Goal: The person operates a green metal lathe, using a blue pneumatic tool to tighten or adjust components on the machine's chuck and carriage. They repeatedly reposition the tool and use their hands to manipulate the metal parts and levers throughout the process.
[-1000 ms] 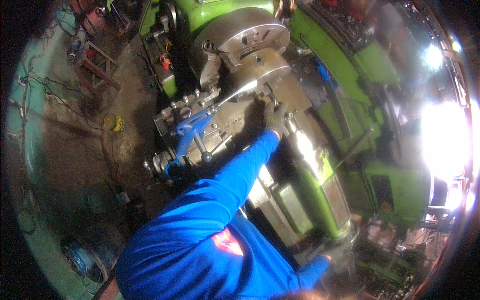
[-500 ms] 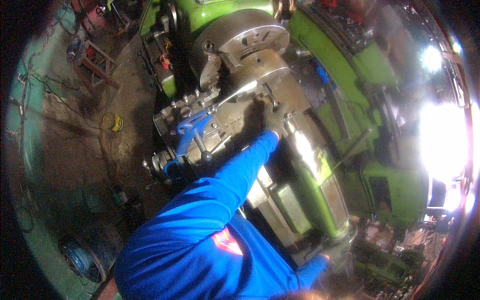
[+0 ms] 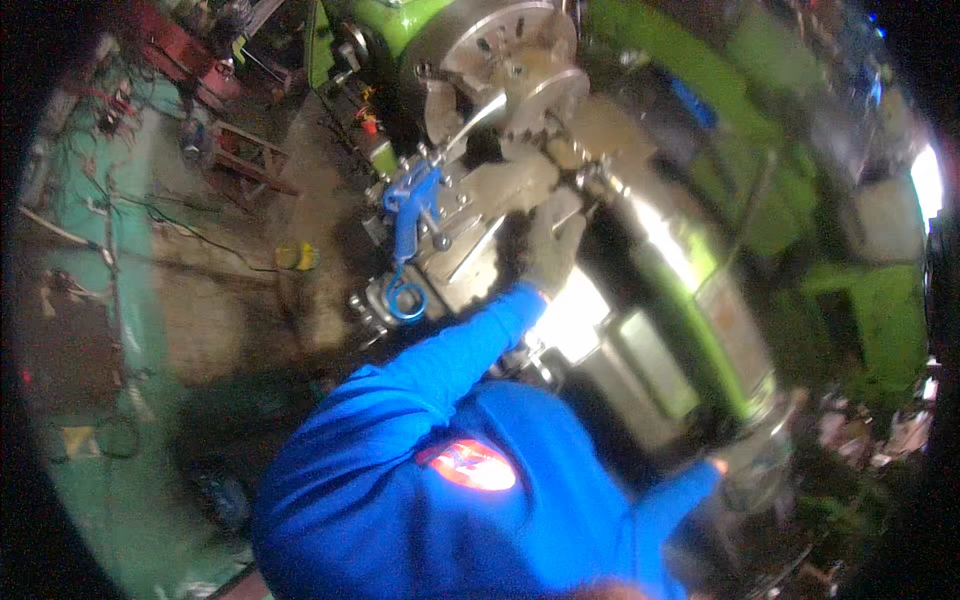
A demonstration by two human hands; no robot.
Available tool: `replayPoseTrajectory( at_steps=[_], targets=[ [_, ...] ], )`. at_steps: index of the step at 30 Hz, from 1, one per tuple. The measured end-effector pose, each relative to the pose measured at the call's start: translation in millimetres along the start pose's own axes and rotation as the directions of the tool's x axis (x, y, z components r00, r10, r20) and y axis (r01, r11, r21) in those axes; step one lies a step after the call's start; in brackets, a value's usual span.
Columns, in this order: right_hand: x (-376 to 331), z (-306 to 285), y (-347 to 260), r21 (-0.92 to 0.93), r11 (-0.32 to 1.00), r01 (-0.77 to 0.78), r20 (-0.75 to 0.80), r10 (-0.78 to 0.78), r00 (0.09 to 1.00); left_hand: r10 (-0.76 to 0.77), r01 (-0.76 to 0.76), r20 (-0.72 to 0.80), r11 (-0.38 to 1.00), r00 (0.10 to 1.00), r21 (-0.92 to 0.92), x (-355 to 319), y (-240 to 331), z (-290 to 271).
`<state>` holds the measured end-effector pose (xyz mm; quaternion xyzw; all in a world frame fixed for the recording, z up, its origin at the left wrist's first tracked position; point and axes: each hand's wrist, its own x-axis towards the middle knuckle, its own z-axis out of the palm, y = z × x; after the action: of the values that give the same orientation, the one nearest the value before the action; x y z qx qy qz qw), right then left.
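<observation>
Lying on the floor at far left is a small yellow tub [image 3: 300, 257]. Right of it, a blue pistol-shaped air gun with a long thin nozzle [image 3: 412, 205] rests over the steel carriage of a green lathe, its coiled blue hose [image 3: 407, 298] hanging toward you. Farther off stands a big round grey steel faceplate [image 3: 500, 40].

Near the middle, your left hand [image 3: 553, 245], in a grey glove, reaches over the carriage, just beside the far end of a bright steel cylinder [image 3: 655, 225]; blur hides whether your fingers close on anything. That cylinder slopes toward near right along a green cast-metal housing [image 3: 720, 345]. Expect both to be heavy and rigid, and the bare steel slippery if oiled, so a palm around its side would probably grip poorly.

At near right, your right hand [image 3: 745, 468] is at the blurred grey round end piece [image 3: 775, 420] of the housing; I can't tell if it's clenched or loose. If that piece turns, its outer rim should give the surest hold.
</observation>
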<state>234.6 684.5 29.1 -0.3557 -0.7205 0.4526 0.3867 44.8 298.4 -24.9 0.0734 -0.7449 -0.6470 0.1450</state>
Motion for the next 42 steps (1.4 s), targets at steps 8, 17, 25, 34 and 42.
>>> replayPoseTrajectory(
  at_steps=[8,17,25,34,42],
  targets=[
    [-5.3,-1.9,-4.0,-0.132,0.989,-0.060,-0.082,0.050,0.995,0.299,-0.259,0.088,0.601,0.950,0.756,-81.6,-39.8,-147.4],
    [-16.4,-12.2,-1.2,-0.196,0.972,-0.129,-0.153,0.100,0.983,-0.132,-0.134,0.157,0.169,0.979,0.977,-49.0,-17.1,-151.7],
    [-102.5,-5.3,-30.2,-0.194,0.977,0.092,-0.276,-0.144,0.950,-0.241,-0.251,0.271,0.109,0.932,0.962,-41.9,-8.7,-166.0],
    [-292.6,126.3,-139.2,0.093,0.891,0.443,0.710,-0.372,0.598,0.060,-0.714,0.714,0.143,0.697,0.685,-62.5,-64.5,-228.5],
    [-341.2,188.9,-176.5,0.168,0.597,0.784,0.939,-0.340,0.058,0.012,-0.431,0.705,0.799,0.709,0.420,-71.2,12.2,-253.9]
  ],
)
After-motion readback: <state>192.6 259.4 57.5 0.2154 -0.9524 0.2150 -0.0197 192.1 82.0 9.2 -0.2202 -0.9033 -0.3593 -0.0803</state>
